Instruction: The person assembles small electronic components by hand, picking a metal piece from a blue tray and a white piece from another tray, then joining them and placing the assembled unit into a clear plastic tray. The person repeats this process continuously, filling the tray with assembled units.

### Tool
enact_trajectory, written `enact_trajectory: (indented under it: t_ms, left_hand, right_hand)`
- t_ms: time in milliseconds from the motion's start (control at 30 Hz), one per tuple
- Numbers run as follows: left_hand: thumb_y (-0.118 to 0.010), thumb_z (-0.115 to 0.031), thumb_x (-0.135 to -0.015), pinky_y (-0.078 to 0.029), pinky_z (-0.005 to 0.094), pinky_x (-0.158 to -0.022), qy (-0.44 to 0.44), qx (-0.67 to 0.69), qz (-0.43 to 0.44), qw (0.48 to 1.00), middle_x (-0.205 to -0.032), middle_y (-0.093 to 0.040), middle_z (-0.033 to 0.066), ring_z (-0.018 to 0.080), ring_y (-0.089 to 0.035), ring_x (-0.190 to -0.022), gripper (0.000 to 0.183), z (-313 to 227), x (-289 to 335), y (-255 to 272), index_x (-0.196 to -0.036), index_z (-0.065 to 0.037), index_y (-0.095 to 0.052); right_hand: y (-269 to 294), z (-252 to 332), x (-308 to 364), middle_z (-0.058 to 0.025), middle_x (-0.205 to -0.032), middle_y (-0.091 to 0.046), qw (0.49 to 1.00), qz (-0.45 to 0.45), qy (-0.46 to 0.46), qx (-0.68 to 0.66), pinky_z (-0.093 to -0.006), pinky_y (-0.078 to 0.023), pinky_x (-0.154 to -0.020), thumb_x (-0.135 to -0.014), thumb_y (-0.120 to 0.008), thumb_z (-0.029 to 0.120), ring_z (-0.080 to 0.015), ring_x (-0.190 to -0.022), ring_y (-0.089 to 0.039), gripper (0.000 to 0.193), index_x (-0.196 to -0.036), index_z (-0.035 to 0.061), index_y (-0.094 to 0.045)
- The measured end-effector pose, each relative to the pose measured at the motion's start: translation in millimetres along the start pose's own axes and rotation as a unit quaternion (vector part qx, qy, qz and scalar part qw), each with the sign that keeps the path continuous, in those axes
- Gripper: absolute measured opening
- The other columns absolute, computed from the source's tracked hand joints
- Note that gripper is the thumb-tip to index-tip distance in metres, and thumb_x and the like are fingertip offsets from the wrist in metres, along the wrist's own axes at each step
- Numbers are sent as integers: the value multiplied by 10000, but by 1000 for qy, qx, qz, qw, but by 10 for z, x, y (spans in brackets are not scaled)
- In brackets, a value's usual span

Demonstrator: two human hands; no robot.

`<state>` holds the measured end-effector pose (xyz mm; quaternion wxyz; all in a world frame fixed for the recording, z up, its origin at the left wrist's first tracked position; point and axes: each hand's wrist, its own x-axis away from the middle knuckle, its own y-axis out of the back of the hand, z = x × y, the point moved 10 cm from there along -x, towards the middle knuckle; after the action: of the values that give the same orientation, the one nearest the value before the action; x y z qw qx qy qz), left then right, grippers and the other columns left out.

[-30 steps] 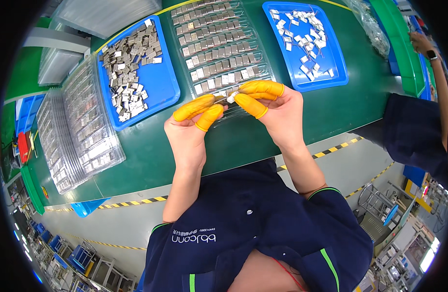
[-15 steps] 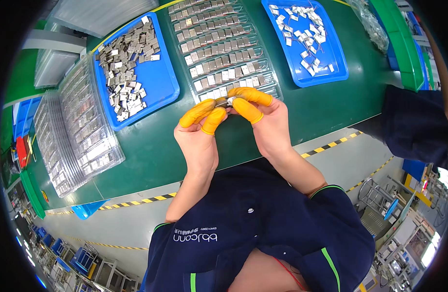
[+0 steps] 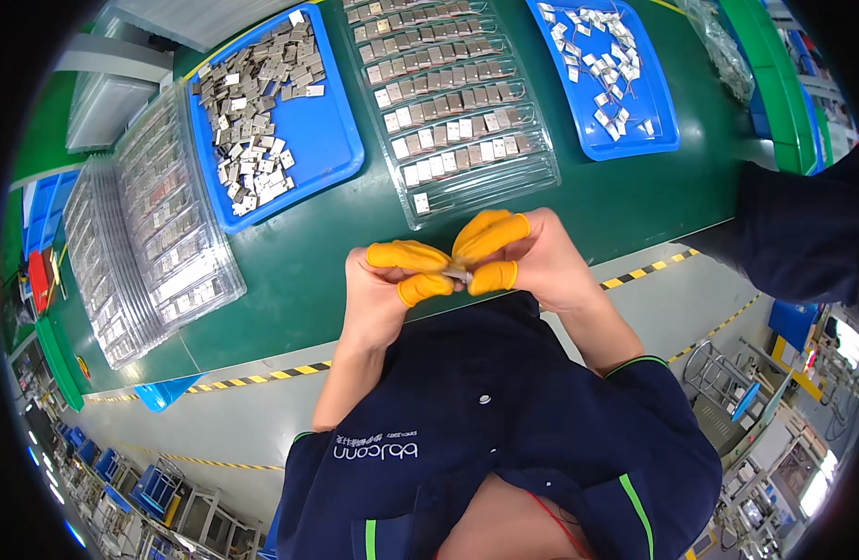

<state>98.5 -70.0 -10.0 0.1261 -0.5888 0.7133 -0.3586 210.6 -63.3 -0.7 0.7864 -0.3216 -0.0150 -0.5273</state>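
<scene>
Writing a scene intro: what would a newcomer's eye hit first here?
Likely the bright yellow finger covers on the left hand and right hand, meeting mid-view at a small, blurry silvery piece. Beyond them, a clear plastic tray holds rows of small silver and white rectangular parts, flanked by a heaped blue rectangular plastic tray on the left and a sparser blue plastic tray on the right.

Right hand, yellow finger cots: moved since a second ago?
Yes: the right hand in yellow finger cots has moved down the view, away from the clear plastic compartmented tray and toward the front edge of the green tabletop.
</scene>
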Motion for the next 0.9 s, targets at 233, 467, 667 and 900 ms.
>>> enact_trajectory:
  t_ms: [233,467,667,900]
  left_hand:
    - [-688,1,-754,-526,283,-676,-31,-13,-67,997,-793,-661,139,185,-645,-696,191,26,21,177,-919,78,-631]
    - [-691,-7,-757,-518,282,-674,4,21,-55,998,-796,-657,137,182,-636,-692,219,65,72,210,-945,81,-622]
    - [-616,28,-816,-509,305,-820,-54,-162,-104,980,-1083,-609,159,242,-622,-964,301,-162,24,212,-1106,86,-559]
    - [-564,-33,-869,-511,321,-815,-177,-300,-203,915,-1083,-607,186,272,-618,-975,265,-724,57,514,-1115,67,-569]
  right_hand:
    - [26,158,-67,-100,-933,-613,986,-50,94,130,-299,-490,-792,-664,-736,-73,-177,-858,-602,224,-868,-18,-663]
    - [-58,20,-137,-93,-915,-613,998,-16,2,55,-284,-497,-791,-656,-738,-76,-173,-863,-607,201,-826,-21,-647]
    - [126,375,-56,-38,-854,-637,919,-125,220,303,-341,-452,-824,-676,-743,41,-176,-869,-589,138,-803,44,-688]
    - [-159,559,24,17,-821,-624,660,-171,386,621,-354,-389,-842,-588,-742,90,-172,-833,-553,148,-731,100,-702]
